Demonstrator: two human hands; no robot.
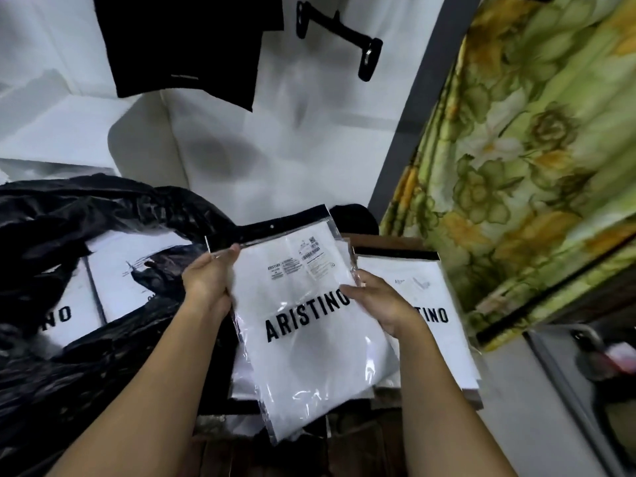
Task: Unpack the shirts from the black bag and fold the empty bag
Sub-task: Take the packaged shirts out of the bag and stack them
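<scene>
We see both forearms reach forward from the bottom of the view, angled inward, and meet on one white folded shirt sealed in a clear plastic packet [309,325] printed ARISTINO in black. The left hand [210,280] grips this shirt packet by its left edge, near the upper corner. Its thumb lies across the front, pointing toward the black strip at the top, and its fingers are curled out of sight behind. The right hand [382,304] holds the right edge level with the printed word, thumb pressed on the front beside the last letter and the other fingers wrapped behind the plastic. We find the packet lifted and turned so that its lettering climbs toward the right, with its lower corner hanging toward us.

Under it lies a brown wooden surface [385,239], mostly hidden. On the right side of that surface rests a stack of similar white packets [426,290], partly under the right wrist. By the left edge the crumpled black plastic bag [62,215] gapes open. We can make out at least two more white shirt packets in its mouth [137,270], partly covered by folds of black film.

Beyond the far edge we see a white wall with a black garment [186,46] and a black clip hanger [339,32] hanging on it. A green and yellow floral cloth [516,149] fills the right.
</scene>
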